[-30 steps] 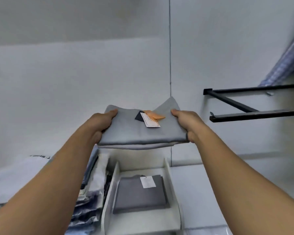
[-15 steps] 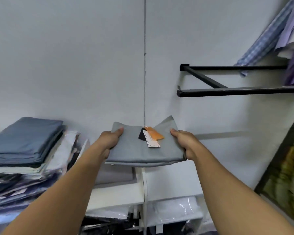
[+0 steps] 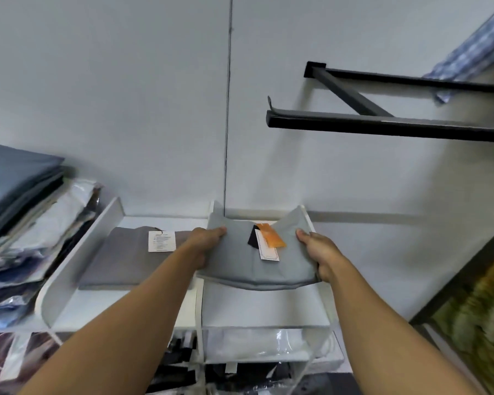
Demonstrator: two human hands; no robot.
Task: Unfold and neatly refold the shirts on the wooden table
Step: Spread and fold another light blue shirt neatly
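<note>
As it hangs over a shelf point(image 3: 265, 306), grey shirt point(image 3: 234, 263), sides gripped by left hand point(image 3: 204, 243), right hand point(image 3: 317, 252).

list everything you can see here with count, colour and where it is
light grey shirt: 1, folded, held over the right shelf compartment
tags: 3, orange, white and dark, on that shirt
dark grey shirt: 1, folded, white tag on it, in the left compartment
shelf unit: 1, white, against the wall
clothes stack: 1, blue on top, bagged pieces below, far left
wall rack: 1, black, upper right
checked cloth: 1, blue, top right corner
left hand: grips the light grey shirt's left edge
right hand: grips its right edge
</note>
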